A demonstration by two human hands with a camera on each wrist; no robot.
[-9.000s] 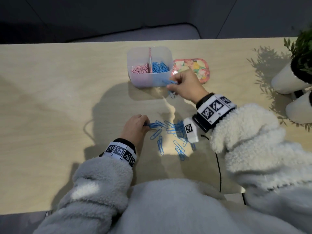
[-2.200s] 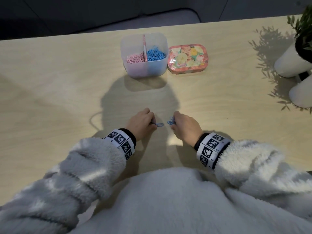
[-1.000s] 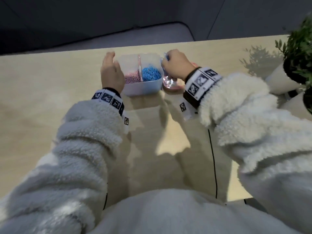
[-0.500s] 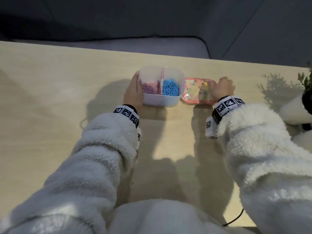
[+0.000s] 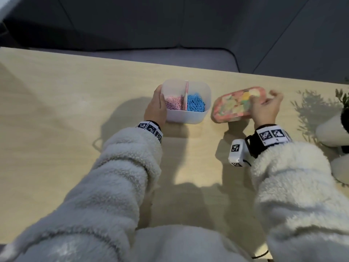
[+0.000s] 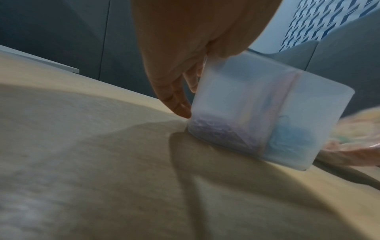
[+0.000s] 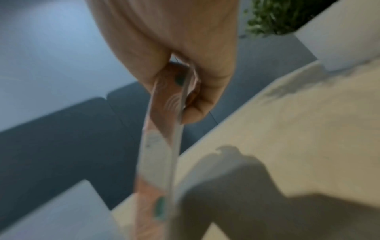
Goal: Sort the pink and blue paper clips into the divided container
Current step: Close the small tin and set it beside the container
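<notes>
Left hand (image 5: 155, 110) cupped against divided container (image 5: 188, 118) on worktop (image 5: 56, 110); right hand (image 5: 264, 108) pinching tilted floral lid (image 5: 234, 106) just beside it.

This looks like a living room or a home office corner, though the dim, blurred views leave that uncertain. The hands work at a pale wooden table (image 5: 56, 114) with a plain grain. Beyond the hands, past the table's far edge, sits a grey upholstered sofa (image 5: 170, 53) with seamed cushions. Off to the right of the right hand stand white plant pots (image 5: 330, 131) holding green foliage (image 7: 273, 16), which casts leafy shadows on the wood. A floral lid (image 5: 238, 104) adds a domestic touch.
</notes>
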